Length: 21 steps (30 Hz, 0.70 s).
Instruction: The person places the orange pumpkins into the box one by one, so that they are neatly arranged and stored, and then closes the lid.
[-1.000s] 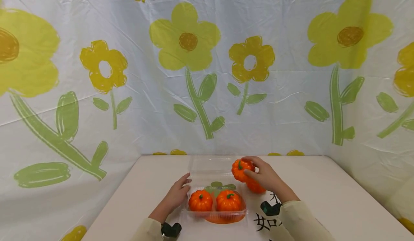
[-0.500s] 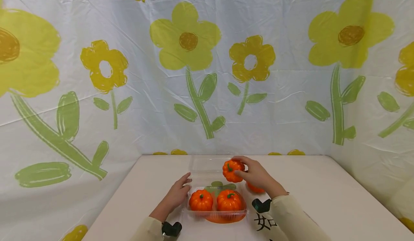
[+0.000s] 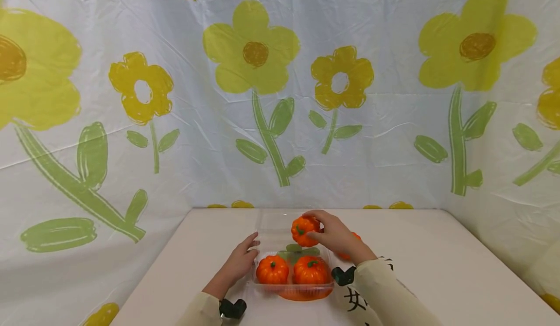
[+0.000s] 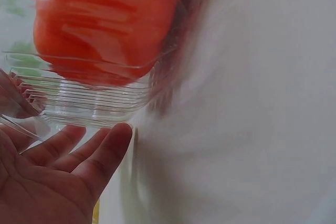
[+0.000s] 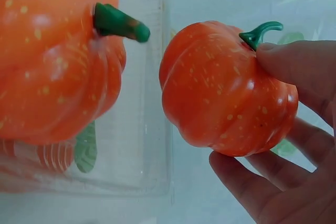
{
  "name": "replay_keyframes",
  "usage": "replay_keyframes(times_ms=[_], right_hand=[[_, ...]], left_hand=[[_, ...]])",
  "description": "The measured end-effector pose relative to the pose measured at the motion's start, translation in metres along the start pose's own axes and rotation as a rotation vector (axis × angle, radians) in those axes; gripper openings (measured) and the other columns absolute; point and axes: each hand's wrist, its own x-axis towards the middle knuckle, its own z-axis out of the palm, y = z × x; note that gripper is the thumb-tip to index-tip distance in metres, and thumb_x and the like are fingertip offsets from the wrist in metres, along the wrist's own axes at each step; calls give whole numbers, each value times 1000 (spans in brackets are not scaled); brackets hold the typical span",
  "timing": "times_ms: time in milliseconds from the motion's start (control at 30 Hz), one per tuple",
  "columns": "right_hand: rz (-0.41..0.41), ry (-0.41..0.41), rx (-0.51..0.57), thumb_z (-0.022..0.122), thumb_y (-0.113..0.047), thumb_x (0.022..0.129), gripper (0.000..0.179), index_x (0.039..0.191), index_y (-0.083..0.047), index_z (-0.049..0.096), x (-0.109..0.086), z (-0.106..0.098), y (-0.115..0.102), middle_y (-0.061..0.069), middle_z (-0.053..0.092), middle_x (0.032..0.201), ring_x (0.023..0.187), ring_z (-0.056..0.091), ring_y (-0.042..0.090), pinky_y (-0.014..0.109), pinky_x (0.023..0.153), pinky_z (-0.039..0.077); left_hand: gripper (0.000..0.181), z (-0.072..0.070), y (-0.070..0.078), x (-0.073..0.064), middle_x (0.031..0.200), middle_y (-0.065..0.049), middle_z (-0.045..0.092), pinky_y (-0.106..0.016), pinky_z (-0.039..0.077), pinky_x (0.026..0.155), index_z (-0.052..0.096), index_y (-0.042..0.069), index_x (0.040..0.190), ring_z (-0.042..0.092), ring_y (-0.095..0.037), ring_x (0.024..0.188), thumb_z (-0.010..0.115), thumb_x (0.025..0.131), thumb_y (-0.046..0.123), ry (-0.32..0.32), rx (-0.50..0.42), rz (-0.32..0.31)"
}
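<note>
My right hand (image 3: 334, 233) grips a small orange toy pumpkin (image 3: 304, 231) with a green stem, held above the back part of a clear plastic box. In the right wrist view, the thumb lies by the stem of that pumpkin (image 5: 226, 90) and the fingers are under its far side. Two more pumpkins sit side by side in the box (image 3: 292, 287), a left pumpkin (image 3: 272, 270) and a right pumpkin (image 3: 311, 270). My left hand (image 3: 239, 259) rests with extended fingers at the box's left side; the left wrist view shows its fingertips (image 4: 119, 134) right at the ribbed wall.
The box's clear lid (image 3: 273, 221) lies opened toward the back. Another pumpkin (image 3: 356, 236) stands on the white table (image 3: 437, 258), partly hidden behind the right wrist. Black characters (image 3: 354, 299) and printed shapes mark the tabletop. A flower-patterned curtain (image 3: 385, 146) hangs around the table.
My right hand has carried its pumpkin leftward, from beside the other loose pumpkin to over the back of the box. The left hand has stayed in place.
</note>
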Motion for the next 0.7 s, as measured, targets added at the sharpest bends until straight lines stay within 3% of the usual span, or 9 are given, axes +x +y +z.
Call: replay_keyframes(times_ms=[267,500,700], right_hand=[[63,-47,52,70,-19,88,45,130,-25,56,7,9,-3,-2,59,127,109,56,20,38,89,54],[-49,-45,-99,71,-23,87,44,130,-21,57,14,15,-5,3,55,136,121,53,27,48,98,49],[-64,-76,-141,70,-23,88,45,131,-21,58,19,20,-10,5,56,137,126,51,29,50,103,45]], left_hand=[[57,0,2,-2,144,-20,49,-52,50,96,30,11,152,50,-43,126,44,97,16,2,5,-3],[57,0,2,-1,144,-20,48,-53,50,97,29,11,152,50,-43,126,45,97,16,-4,5,-3],[57,0,1,-1,143,-20,49,-48,52,94,30,10,152,52,-40,124,45,97,15,2,-1,-1]])
